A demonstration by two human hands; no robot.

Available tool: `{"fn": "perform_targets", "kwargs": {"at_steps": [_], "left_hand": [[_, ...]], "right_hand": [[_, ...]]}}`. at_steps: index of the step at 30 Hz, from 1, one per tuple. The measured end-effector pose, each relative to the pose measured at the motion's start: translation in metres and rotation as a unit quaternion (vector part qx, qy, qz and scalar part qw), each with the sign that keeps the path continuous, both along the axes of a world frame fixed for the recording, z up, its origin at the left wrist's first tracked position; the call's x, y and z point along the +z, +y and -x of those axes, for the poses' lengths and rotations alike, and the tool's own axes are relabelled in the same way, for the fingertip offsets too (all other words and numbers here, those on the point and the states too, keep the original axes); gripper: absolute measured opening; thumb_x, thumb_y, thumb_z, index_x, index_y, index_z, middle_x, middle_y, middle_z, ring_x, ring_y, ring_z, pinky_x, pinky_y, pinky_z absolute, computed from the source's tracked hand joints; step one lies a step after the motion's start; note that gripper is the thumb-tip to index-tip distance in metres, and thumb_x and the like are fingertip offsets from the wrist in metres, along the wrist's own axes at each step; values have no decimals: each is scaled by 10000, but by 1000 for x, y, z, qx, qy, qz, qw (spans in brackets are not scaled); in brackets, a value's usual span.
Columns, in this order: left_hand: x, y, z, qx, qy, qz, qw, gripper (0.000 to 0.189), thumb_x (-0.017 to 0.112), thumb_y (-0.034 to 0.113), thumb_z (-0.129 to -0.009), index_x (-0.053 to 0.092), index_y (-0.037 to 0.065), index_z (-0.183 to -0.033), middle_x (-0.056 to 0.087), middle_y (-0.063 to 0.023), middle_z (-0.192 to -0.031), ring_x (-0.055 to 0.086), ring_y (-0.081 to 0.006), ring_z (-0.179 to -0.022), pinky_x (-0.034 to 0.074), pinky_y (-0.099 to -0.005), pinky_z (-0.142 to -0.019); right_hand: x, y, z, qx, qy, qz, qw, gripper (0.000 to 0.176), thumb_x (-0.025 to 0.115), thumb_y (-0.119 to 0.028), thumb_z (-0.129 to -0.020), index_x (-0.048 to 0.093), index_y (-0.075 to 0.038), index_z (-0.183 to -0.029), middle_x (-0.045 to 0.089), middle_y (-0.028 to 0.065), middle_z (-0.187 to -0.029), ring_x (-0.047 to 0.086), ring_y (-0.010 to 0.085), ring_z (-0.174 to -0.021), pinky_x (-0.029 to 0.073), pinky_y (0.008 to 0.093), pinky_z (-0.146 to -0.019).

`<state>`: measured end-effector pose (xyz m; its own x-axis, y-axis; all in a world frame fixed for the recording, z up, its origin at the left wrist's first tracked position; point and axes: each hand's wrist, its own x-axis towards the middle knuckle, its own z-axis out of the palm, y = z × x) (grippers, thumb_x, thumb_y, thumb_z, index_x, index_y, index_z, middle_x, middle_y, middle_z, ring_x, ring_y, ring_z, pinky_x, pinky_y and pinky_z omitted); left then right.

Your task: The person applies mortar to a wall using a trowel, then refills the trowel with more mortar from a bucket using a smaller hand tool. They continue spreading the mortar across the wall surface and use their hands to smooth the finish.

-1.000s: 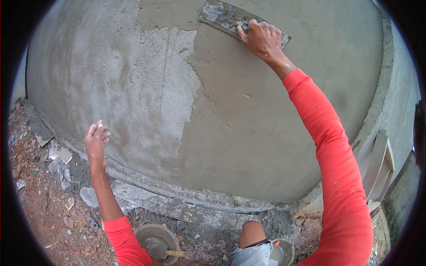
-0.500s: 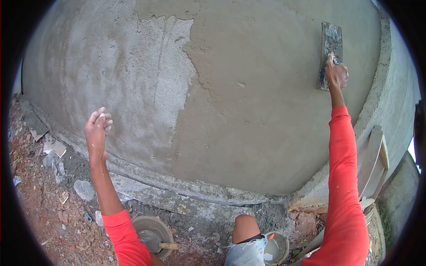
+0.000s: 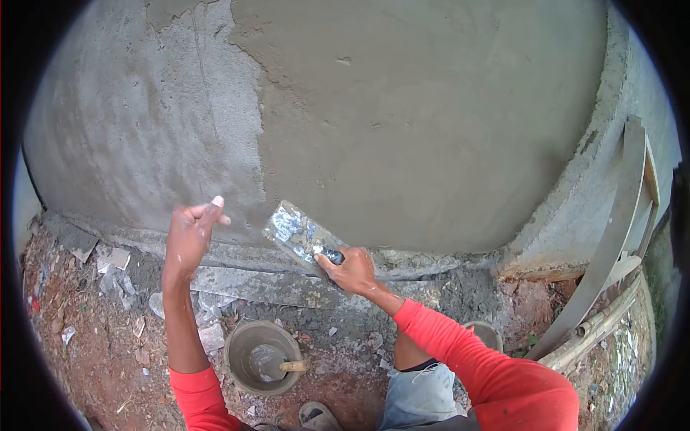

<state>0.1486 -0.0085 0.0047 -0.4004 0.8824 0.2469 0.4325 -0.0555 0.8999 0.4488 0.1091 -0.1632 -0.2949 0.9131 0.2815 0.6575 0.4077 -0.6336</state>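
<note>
1. Where the rendered wall [image 3: 402,129] meets its footing, plastering trowel [image 3: 295,231]: mortar-smeared blade laid against the wall's lower edge.
2. Right hand [image 3: 353,271]: fingers wrapped tight round the trowel's handle, just below the wall.
3. Left hand [image 3: 190,235]: empty, fingers loosely curled, thumb raised, before the wall's rough patch.
4. Mortar pan [image 3: 231,359]: on the ground below the wall, with a wooden-handled tool [image 3: 293,366] inside.

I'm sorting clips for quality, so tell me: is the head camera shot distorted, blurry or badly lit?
Head view: there is strong fisheye, so the plastered wall bulges and the plank at right bows, with black vignette at the corners; daylight is soft and even, with no hard shadows or glare; the trowel and right hand look reasonably sharp.
</note>
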Motion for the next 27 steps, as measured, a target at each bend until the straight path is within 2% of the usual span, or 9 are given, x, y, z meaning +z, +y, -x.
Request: {"fn": "perform_targets", "kwargs": {"at_steps": [3, 7, 9, 12, 13, 15, 18, 21, 27], "left_hand": [[-39, 14, -53, -87, 67, 101, 989, 553, 714, 439, -1073, 757, 20, -715, 425, 65, -571, 376, -52, -562, 283, -304, -540], [-129, 37, -117, -240, 91, 226, 940, 478, 737, 441, -1036, 771, -13, -891, 622, -25, -675, 535, -115, -651, 461, -376, -631], [-178, 46, -144, -293, 58, 235, 925, 439, 745, 403, -1014, 761, -31, -950, 710, -92, -751, 635, -173, -687, 527, -427, -695], [-183, 51, -204, -256, 207, 180, 927, 363, 749, 327, -971, 741, -35, -985, 771, -199, -859, 737, -321, -762, 562, -483, -779], [-191, 56, -218, -215, 167, 186, 944, 346, 758, 289, -929, 722, -55, -938, 778, -257, -926, 750, -453, -852, 578, -484, -822], [-191, 65, -234, -207, 147, 198, 947, 369, 761, 286, -927, 694, -71, -990, 775, -268, -940, 755, -466, -881, 583, -496, -829], [-196, 72, -251, -155, 173, 200, 952, 449, 780, 296, -920, 642, -94, -1093, 769, -287, -951, 763, -477, -928, 586, -525, -854], [-199, 67, -249, -116, 176, 198, 957, 514, 800, 320, -930, 604, -89, -1172, 750, -292, -959, 754, -476, -925, 576, -520, -862], [-167, 52, -167, -70, 226, 250, 939, 477, 777, 293, -975, 590, -98, -1173, 711, -309, -937, 745, -459, -884, 555, -535, -815]], "right_hand": [[-53, -14, -19, -12, 68, 154, 986, 639, 736, -610, -935, 829, 21, -972, 757, 279, -815, 760, 437, -806, 581, 537, -813], [-60, -28, -47, -69, 51, 263, 961, 680, 628, -624, -1006, 795, 30, -930, 765, 291, -903, 742, 488, -924, 554, 557, -879], [-74, -28, -52, -57, 104, 244, 963, 699, 567, -609, -1050, 782, 50, -961, 741, 277, -856, 711, 418, -847, 536, 533, -847], [-74, -28, -66, -46, 157, 251, 954, 662, 493, -543, -1103, 770, 52, -1016, 747, 225, -876, 694, 339, -851, 522, 504, -863], [-78, -25, -73, -48, 182, 258, 948, 656, 495, -544, -1102, 769, 47, -1020, 750, 205, -875, 695, 317, -859, 525, 488, -863], [-78, -17, -86, -29, 254, 286, 923, 632, 502, -528, -1105, 767, 43, -1061, 762, 119, -932, 686, 211, -916, 532, 400, -865], [-103, -5, -89, 9, 414, 348, 841, 626, 504, -514, -1113, 761, 57, -1094, 760, 96, -1000, 669, 168, -930, 531, 366, -848], [-81, -11, -86, 31, 441, 369, 818, 631, 549, -538, -1096, 769, 50, -1035, 644, 73, -750, 572, 160, -722, 463, 359, -686], [-62, -47, -66, 148, 327, 136, 923, 537, 644, -462, -1098, 794, 49, -1038, 660, 101, -746, 587, 154, -708, 498, 351, -672]]}}
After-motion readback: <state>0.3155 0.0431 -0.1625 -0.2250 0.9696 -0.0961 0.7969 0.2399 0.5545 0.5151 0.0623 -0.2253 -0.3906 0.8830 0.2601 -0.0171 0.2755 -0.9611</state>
